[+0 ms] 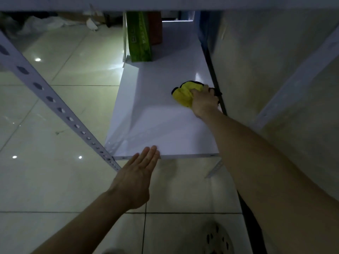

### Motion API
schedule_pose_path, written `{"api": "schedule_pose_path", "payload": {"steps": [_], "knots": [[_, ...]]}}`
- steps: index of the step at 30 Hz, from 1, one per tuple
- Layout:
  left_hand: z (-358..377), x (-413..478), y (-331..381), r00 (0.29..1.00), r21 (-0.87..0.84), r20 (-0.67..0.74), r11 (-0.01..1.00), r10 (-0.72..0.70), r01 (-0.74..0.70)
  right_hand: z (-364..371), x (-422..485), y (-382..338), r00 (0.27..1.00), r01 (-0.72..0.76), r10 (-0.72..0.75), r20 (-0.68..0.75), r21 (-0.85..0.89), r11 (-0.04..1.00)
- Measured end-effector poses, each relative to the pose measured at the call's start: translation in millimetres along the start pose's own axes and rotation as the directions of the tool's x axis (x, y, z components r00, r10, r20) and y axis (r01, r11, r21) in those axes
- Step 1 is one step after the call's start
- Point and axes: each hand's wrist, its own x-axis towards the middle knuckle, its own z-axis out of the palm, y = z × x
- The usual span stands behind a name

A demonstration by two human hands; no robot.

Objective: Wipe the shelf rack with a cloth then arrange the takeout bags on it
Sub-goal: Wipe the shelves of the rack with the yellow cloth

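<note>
The right hand [202,100] is stretched out over the white shelf [156,125], its fingers [206,88] curled around a bunched yellow cloth [185,93] with dark edging, pressing it onto the shelf surface close to the right-hand edge, beside the wall [266,70]. The left hand [136,177] is flat and open, fingers together and holding nothing; its fingertips rest on the near front edge of the shelf, toward the left corner. At that corner a perforated metal post [45,96] runs diagonally up to the left. At the far end of the same shelf stands a green bag [140,37], upright at the left edge, with a red bag [156,28] just behind and to the right of it; both are well apart from the cloth, with bare shelf between. The underside of a higher shelf [165,3] crosses the top of the view. Below and to the left lies a glossy tiled floor [55,171] with light spots reflecting in it, and some pale plastic [42,23] lies crumpled on the floor far off at the upper left.
</note>
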Motion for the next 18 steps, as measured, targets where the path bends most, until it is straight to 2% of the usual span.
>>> {"api": "schedule_pose_path", "payload": {"steps": [3,5,10,14,18], "knots": [[-0.6,3.5,-7.1,0.999,-0.052,0.003,0.998,0.038,-0.038,12.3,-53.2,1.9,0.998,0.046,-0.045,-0.042,0.033,0.998],[-4.3,5.1,-16.2,0.997,-0.115,-0.004,0.99,0.076,-0.076,20.9,-91.5,1.1,0.997,0.075,-0.074,-0.022,0.053,0.996],[-18.7,-19.9,-29.7,0.989,-0.272,-0.122,0.956,0.08,-0.111,28.8,-161.0,-19.8,0.975,0.221,-0.221,-0.03,0.02,0.975],[-23.3,-51.9,-54.4,0.994,-0.332,-0.083,0.943,-0.069,0.037,31.0,-180.5,-61.4,0.939,0.344,-0.343,-0.033,0.045,0.938],[-24.1,-75.7,-91.2,0.968,-0.276,0.035,0.928,-0.249,0.249,27.6,-187.8,-119.1,0.868,0.494,-0.496,0.014,0.069,0.867]]}}
